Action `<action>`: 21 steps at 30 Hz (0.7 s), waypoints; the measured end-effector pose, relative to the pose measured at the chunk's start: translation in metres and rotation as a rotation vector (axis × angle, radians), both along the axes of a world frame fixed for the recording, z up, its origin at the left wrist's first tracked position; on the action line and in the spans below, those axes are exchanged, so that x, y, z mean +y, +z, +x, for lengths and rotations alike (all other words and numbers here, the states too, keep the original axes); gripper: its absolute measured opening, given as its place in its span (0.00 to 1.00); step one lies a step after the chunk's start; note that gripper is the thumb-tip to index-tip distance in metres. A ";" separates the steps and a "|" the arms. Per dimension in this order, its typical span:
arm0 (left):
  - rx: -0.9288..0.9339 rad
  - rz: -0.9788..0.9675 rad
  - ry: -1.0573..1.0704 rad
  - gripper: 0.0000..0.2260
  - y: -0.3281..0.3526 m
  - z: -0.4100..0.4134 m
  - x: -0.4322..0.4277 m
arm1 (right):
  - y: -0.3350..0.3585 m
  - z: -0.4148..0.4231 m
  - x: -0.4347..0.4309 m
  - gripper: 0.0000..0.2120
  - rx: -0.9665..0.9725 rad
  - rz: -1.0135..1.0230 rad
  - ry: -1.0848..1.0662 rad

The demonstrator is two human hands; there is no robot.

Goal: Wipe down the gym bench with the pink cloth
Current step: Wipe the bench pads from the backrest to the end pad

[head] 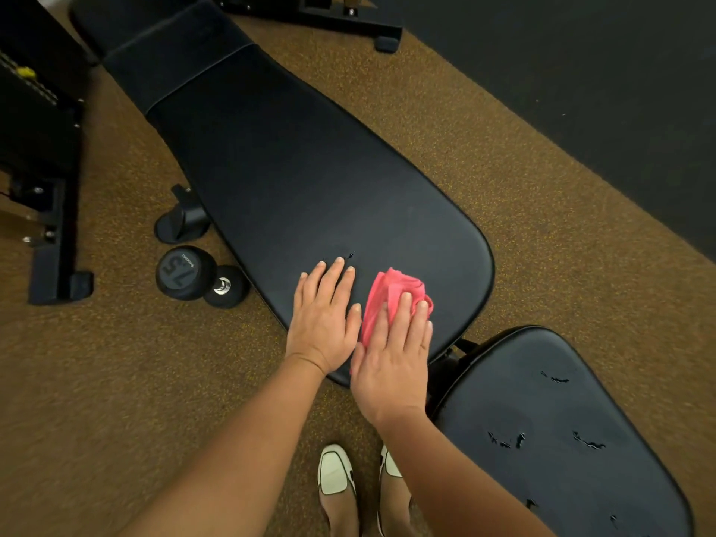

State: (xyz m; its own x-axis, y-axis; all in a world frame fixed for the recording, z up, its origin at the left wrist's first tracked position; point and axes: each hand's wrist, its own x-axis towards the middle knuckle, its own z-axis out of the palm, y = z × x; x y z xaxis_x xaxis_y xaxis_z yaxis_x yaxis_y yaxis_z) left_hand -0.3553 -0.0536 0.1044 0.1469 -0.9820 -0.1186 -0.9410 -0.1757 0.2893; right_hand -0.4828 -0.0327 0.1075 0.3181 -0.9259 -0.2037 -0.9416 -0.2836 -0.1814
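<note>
right hand [391, 366] presses pink cloth [391, 292] near bench [290, 168] edge; left hand [323, 323] flat.

A gym floor, from what my feed shows.

I look down on a long black padded bench [294, 180] with its separate seat pad [561, 439], the vinyl there torn in several spots. A black dumbbell [201, 275] with a number on its end lies on the floor [116, 381] just beside the bench, near the bench's wheel [180, 222]. The floor is brown speckled rubber, with a dark mat [581, 71] along the right. On the left I see a black bolted steel frame [58, 234] of another machine.
</note>
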 end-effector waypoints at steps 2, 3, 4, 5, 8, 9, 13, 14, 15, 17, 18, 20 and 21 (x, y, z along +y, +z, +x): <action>0.040 -0.021 0.008 0.25 -0.001 0.002 0.000 | 0.000 -0.002 0.002 0.32 -0.011 -0.009 0.153; 0.051 -0.029 0.010 0.24 0.000 0.002 0.000 | 0.000 -0.007 -0.002 0.32 -0.013 -0.022 0.245; 0.055 -0.035 0.009 0.24 0.000 0.002 -0.001 | -0.001 -0.013 -0.010 0.32 -0.011 -0.039 0.337; 0.057 -0.037 0.007 0.24 0.000 0.002 -0.001 | -0.002 -0.020 -0.019 0.33 -0.004 -0.054 0.411; 0.052 -0.040 0.002 0.24 0.001 0.003 -0.001 | -0.003 -0.032 -0.032 0.33 0.003 -0.051 0.399; 0.048 -0.035 0.000 0.24 0.000 0.003 0.000 | -0.003 -0.031 -0.028 0.33 -0.005 -0.040 0.309; 0.042 -0.031 -0.001 0.24 0.000 0.003 0.000 | -0.001 -0.011 0.001 0.33 -0.015 0.000 -0.052; 0.046 -0.037 0.002 0.24 -0.001 0.004 0.000 | 0.000 -0.005 0.006 0.33 -0.008 0.011 -0.086; 0.053 -0.043 0.005 0.24 -0.001 0.004 0.000 | 0.001 -0.001 0.010 0.33 0.001 0.018 -0.096; 0.064 -0.053 0.009 0.24 -0.001 0.004 0.000 | 0.002 0.004 0.014 0.33 0.015 0.025 -0.062; 0.072 -0.057 0.011 0.24 -0.001 0.003 0.000 | 0.002 0.004 0.013 0.33 0.012 0.024 -0.015; 0.101 -0.064 0.022 0.24 0.000 0.003 -0.001 | 0.000 0.000 0.004 0.32 -0.006 0.008 0.158; 0.115 -0.067 0.030 0.24 0.000 0.003 -0.001 | -0.002 -0.004 -0.005 0.32 -0.016 -0.011 0.259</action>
State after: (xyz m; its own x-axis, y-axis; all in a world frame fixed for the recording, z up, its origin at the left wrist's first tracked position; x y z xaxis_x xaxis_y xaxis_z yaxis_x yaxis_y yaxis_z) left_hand -0.3526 -0.0542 0.1047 0.1654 -0.9837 -0.0711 -0.8955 -0.1800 0.4070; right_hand -0.4867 -0.0377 0.1060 0.5481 -0.8153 -0.1869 -0.8343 -0.5171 -0.1911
